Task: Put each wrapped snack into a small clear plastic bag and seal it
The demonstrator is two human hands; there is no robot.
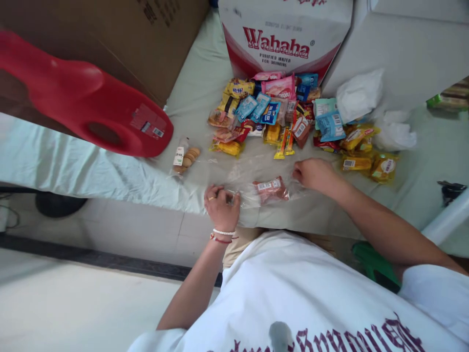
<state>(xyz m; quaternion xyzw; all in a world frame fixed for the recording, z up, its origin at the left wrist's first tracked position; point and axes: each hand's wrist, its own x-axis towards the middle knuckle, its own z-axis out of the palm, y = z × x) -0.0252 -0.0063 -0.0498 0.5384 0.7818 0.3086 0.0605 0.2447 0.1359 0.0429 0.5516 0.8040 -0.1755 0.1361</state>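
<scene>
A clear plastic bag (250, 199) is stretched flat along the front of the cloth-covered table. One brown snack packet (271, 189) with a white label lies at the bag's middle; whether it is inside or on top I cannot tell for certain. My left hand (222, 208), wearing a ring and two bracelets, is closed on the bag's left end. At the opposite end, my right hand (317, 175) pinches the plastic between thumb and fingers. Behind the bag sits a pile of wrapped snacks (269, 114) in yellow, blue, pink and red packaging.
A small bag of round biscuits (186, 157) lies to the left, near a big red plastic jug (91, 98). A white Wahaha carton (286, 29) stands behind the snacks, a brown cardboard box (146, 44) at back left. Crumpled white bags (361, 95) lie right of the pile.
</scene>
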